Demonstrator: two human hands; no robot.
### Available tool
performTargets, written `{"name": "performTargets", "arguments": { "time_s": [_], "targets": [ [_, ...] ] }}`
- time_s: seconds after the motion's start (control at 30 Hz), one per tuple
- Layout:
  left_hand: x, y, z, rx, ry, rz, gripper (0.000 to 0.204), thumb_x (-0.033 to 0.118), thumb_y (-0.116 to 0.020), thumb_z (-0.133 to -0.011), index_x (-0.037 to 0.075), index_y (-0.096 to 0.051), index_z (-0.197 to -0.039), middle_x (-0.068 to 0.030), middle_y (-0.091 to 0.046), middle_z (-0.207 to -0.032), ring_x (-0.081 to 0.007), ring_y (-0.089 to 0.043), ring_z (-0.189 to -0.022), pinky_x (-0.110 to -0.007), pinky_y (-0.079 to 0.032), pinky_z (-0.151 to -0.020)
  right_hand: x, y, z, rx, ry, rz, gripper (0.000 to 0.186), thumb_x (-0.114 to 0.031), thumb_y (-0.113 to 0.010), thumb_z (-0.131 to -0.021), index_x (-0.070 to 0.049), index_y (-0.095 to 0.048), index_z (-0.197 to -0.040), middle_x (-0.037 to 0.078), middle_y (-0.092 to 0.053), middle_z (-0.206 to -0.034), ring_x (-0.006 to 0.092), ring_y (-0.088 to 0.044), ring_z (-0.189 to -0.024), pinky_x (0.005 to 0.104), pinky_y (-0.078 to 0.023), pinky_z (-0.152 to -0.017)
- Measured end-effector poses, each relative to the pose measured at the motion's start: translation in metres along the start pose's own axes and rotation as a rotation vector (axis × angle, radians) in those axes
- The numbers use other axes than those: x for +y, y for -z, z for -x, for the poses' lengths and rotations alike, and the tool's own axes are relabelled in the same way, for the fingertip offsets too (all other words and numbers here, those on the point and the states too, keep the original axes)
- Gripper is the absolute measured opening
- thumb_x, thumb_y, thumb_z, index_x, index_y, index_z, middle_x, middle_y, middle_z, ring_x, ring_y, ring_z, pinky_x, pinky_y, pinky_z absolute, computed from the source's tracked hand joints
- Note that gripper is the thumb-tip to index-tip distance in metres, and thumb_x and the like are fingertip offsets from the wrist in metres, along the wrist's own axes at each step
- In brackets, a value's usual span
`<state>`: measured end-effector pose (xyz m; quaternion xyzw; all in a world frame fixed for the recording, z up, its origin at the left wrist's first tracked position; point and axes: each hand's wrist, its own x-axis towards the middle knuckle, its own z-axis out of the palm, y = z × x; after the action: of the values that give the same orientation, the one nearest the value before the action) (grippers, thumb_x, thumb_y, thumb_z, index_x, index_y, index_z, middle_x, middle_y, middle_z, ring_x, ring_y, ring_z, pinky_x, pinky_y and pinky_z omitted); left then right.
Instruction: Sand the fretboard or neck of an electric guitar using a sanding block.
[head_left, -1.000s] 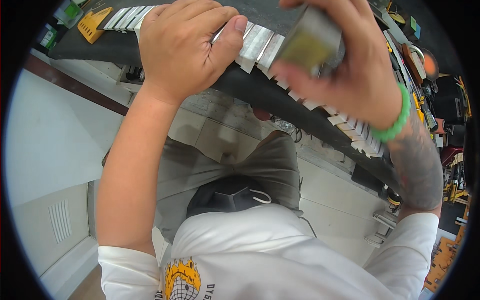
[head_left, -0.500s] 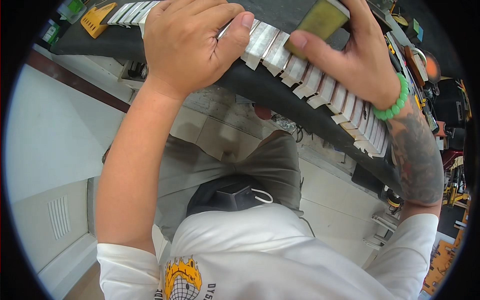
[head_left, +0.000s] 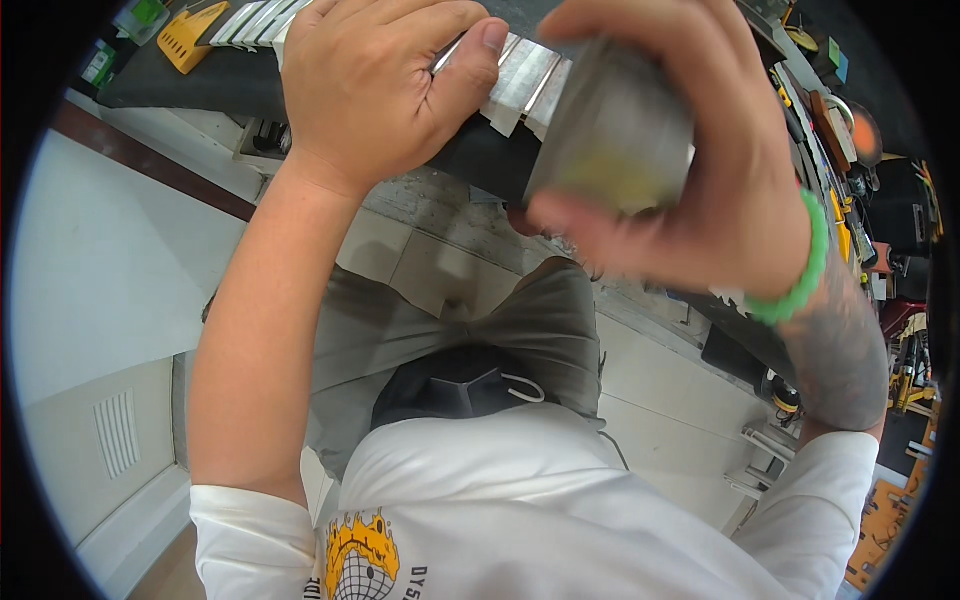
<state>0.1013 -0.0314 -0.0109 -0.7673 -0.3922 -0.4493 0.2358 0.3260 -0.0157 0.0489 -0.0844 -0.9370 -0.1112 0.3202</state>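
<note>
A guitar neck (head_left: 522, 78) lies across the black-covered bench, its fretboard masked with pale tape strips between the metal frets. My left hand (head_left: 380, 95) is closed over the neck, thumb along the taped face; the fingertips are hidden. In my right hand (head_left: 745, 190), blurred by motion, is a sanding block (head_left: 622, 130), grey with a yellowish patch. Thumb and fingers clasp the block from opposite sides. It is raised toward me and covers much of the neck's right part.
A yellow perforated plastic piece (head_left: 188, 38) sits by the neck's far left end. Tools and small items crowd the right side, with an orange pegboard (head_left: 880, 530) at lower right. A white panel (head_left: 130, 230) stands at left.
My right hand has lifted the sanding block off the taped fretboard, bringing it nearer to me and lower in view, and turned it. My left hand has barely moved.
</note>
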Motion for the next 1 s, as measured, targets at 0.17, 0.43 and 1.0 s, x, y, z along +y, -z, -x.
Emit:
{"name": "performTargets", "arguments": {
  "time_s": [0.17,0.43,1.0],
  "targets": [
    [0.000,-0.003,-0.001,0.015,0.013,0.040,0.025,0.026,-0.060,-0.093,0.007,-0.072,-0.082,-0.0095,-0.070,-0.079,-0.0290,-0.068,-0.076,-0.041,-0.046,-0.071,0.035,0.010,0.011,-0.041,-0.114,-0.071,0.073,-0.034,-0.091,-0.076,0.000,-0.055,-0.130,0.018,-0.054,-0.123,0.0372,-0.055,-0.116,0.0468,-0.044,-0.101],
    [0.000,0.002,-0.004,-0.012,0.013,0.042,0.026,0.026,-0.060,-0.093,0.006,-0.071,-0.081,-0.0098,-0.070,-0.078,-0.0297,-0.068,-0.075,-0.041,-0.046,-0.069,-0.002,0.001,-0.002,-0.028,0.023,0.040,0.075,-0.032,-0.091,-0.074,0.000,-0.052,-0.131,0.016,-0.054,-0.121,0.0330,-0.052,-0.115,0.0439,-0.046,-0.098],
    [0.002,0.003,-0.004,-0.060,0.021,-0.018,0.023,0.026,-0.061,-0.091,0.007,-0.071,-0.082,-0.0084,-0.070,-0.080,-0.0290,-0.067,-0.075,-0.041,-0.045,-0.070,0.041,0.014,0.014,-0.093,-0.311,-0.145,0.065,-0.030,-0.088,-0.077,0.001,-0.058,-0.126,0.018,-0.053,-0.126,0.0379,-0.049,-0.121,0.0498,-0.044,-0.100]
  ]
}}
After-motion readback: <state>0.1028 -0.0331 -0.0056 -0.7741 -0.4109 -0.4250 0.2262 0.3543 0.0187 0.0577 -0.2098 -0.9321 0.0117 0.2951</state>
